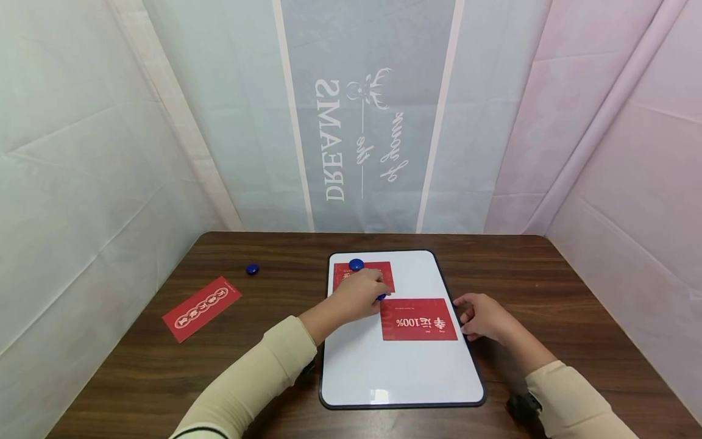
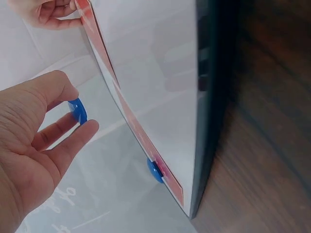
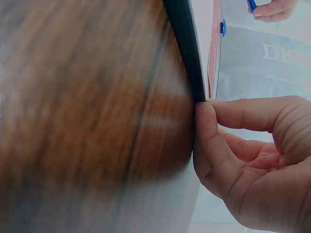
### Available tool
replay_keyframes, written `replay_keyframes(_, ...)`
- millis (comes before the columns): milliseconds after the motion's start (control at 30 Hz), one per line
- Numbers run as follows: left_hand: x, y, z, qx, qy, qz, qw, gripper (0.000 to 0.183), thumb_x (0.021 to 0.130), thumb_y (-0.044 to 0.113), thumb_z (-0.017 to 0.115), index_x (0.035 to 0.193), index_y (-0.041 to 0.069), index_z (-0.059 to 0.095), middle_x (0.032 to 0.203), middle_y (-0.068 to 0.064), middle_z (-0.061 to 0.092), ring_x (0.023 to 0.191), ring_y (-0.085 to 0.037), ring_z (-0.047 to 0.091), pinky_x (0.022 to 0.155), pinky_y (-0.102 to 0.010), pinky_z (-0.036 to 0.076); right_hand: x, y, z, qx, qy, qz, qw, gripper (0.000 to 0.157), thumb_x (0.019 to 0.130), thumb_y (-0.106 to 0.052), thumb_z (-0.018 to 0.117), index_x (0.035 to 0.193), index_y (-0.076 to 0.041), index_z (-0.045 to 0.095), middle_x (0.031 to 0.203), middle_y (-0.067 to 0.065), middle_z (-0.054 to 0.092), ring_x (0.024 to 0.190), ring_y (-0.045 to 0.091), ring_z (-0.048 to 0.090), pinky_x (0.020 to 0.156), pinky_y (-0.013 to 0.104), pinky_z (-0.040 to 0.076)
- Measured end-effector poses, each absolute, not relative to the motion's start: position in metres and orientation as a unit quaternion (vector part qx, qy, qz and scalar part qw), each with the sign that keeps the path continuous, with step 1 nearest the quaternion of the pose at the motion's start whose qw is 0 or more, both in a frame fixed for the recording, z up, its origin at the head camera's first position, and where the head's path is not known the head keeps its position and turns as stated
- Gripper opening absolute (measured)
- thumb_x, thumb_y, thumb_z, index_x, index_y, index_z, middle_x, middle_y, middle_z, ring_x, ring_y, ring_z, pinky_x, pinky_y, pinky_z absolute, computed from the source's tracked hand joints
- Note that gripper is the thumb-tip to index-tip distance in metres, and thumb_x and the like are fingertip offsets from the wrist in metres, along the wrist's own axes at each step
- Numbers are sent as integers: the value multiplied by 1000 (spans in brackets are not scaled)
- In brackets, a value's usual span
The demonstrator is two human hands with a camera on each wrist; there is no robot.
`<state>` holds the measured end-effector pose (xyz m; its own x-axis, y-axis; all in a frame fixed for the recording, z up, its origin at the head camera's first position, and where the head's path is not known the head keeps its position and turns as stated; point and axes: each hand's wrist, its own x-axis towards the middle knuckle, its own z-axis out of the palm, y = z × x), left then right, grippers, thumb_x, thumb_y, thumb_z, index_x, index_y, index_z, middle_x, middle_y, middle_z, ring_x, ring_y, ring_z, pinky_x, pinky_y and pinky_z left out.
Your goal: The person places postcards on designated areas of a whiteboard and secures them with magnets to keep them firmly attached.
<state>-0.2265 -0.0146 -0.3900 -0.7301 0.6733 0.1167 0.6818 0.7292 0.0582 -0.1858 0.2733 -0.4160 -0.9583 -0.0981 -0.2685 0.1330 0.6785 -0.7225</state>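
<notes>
My left hand [image 1: 358, 294] pinches a round blue magnet [image 2: 78, 111] between thumb and fingers, held over the whiteboard [image 1: 400, 378]. In the left wrist view there is a gap between this magnet and the board. A red envelope [image 1: 418, 319] lies across the board's middle, just right of that hand. Partly hidden behind the hand, a second red envelope [image 1: 386, 275] lies at the board's far left, with a blue magnet [image 1: 356, 264] on it. My right hand [image 1: 485, 318] pinches the board's right edge with thumb and finger, fingertips right at the middle envelope's end.
Left of the board, a third red envelope [image 1: 202, 309] lies slantwise on the dark wooden table [image 1: 263, 353]. Beyond it sits another blue magnet [image 1: 252, 269]. Pale cloth walls [image 1: 247, 122] enclose the table at the back and both sides.
</notes>
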Motion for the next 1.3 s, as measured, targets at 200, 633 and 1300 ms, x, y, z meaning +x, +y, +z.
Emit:
replay_keyframes(200, -231, 1, -391, -383, -923, -37, 4, 46, 74, 27, 86, 118, 22, 72, 109, 2, 62, 102, -11, 56, 84, -22, 51, -186, 274, -416, 11, 906, -397, 143, 59, 78, 3, 77, 129, 10, 49, 81, 12, 54, 72, 23, 56, 63, 35, 58)
replay_keyframes(633, -248, 31, -394, -407, -911, -23, -58, 39, 79, 28, 82, 117, 24, 73, 104, 3, 64, 92, -8, 58, 76, -20, 51, -187, 274, -416, 7, 904, -403, 144, 59, 78, 3, 77, 129, 10, 49, 81, 12, 54, 72, 24, 56, 64, 36, 59)
replay_keyframes(1300, -259, 63, -403, -391, -916, -9, -84, 37, 82, 28, 79, 119, 27, 72, 108, 6, 63, 102, -9, 58, 88, -25, 49, -186, 273, -416, 15, 903, -403, 144, 60, 78, 3, 77, 130, 9, 48, 82, 12, 55, 72, 24, 56, 65, 35, 59)
